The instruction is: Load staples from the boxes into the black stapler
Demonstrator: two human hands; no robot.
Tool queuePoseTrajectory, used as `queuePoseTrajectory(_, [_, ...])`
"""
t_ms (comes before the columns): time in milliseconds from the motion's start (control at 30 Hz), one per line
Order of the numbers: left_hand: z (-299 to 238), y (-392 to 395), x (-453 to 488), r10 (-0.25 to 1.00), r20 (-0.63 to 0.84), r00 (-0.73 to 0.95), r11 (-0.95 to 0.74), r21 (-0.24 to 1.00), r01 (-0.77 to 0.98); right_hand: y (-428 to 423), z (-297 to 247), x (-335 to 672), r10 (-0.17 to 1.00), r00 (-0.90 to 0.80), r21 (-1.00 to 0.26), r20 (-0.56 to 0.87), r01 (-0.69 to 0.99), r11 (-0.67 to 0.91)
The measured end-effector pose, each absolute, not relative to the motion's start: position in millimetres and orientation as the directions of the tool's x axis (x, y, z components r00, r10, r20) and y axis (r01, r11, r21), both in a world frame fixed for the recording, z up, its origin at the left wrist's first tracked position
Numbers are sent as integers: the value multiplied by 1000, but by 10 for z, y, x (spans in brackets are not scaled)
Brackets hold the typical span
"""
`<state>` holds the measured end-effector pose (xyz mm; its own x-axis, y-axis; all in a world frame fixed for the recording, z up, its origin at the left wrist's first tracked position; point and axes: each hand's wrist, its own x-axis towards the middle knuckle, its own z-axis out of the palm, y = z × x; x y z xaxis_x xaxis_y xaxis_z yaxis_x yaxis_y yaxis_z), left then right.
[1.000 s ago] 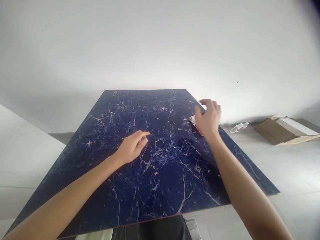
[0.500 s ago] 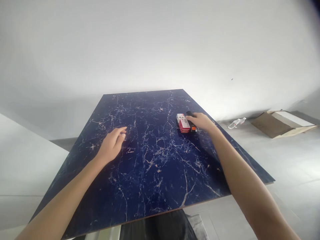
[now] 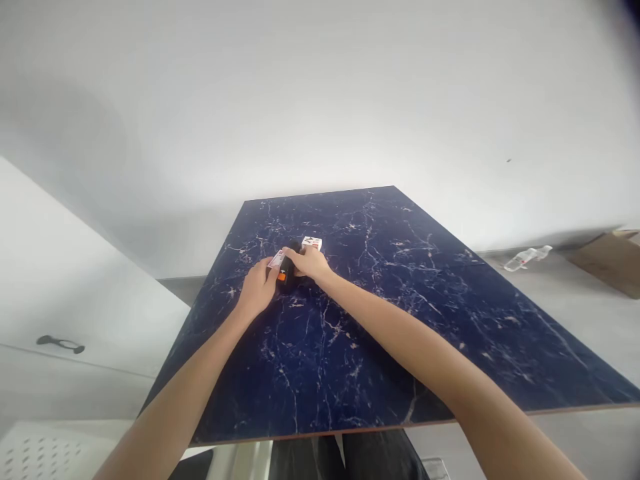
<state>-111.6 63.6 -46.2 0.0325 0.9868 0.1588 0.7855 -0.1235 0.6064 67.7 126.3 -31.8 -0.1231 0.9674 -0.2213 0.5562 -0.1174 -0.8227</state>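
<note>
1. While both hands meet over it, the black tool [image 3: 286,273] lies flat on the dark blue marbled slab [image 3: 400,300], toward 11 o'clock from the slab's middle.
2. The right hand [image 3: 311,263] is curled narrow over the tool's far end, its fingers wrapped down onto the body.
3. The left hand [image 3: 257,290] has bent fingers pressed to the tool's 9 o'clock side, with a small white-and-pink piece [image 3: 275,259] at the fingertips. Whether this hand truly grips cannot be told.
4. As a judgement of progress, the tool is gathered under both hands and rests on the slab, not lifted. The pictures show no part taken off or opened.
5. A small white-and-red box [image 3: 312,243] lies at 1 o'clock from the tool, just beyond the right knuckles. Whether box and knuckles touch is unclear.
6. The tool's long axis runs roughly from 1 o'clock to 7 o'clock, and an orange mark [image 3: 283,275] sits toward the near end. Which end is the front cannot be told.
7. Off the slab at 3 o'clock, a clear bottle [image 3: 525,257] lies on the floor near a piece of cardboard [image 3: 610,263]. At 9 o'clock stands a white cabinet [image 3: 75,293] with a dark handle [image 3: 60,343].
</note>
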Motion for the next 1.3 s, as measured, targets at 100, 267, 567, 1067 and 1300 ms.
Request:
queuePoseTrajectory(100, [-433,691,-1278,996,90,-29,-36,645,764,1365,-336,645,990,-49,-806,-132,587,-78])
queuePoseTrajectory(267, [-444,693,-1363,985,88,147,-171,600,782,1655,-494,1136,998,-4,-722,63,690,49])
queuePoseTrajectory(567, [-375,674,-1282,957,121,263,-287,528,799,2093,-626,787,891,-454,-802,-3,534,269])
queuePoseTrajectory(1067, [-412,861,-1878,954,-81,290,-114,794,597,1494,-725,938,954,-283,-942,102,281,184])
queuePoseTrajectory(1300, [-339,848,-1867,959,-74,273,-119,770,627,1542,-672,977,951,-288,-884,114,408,229])
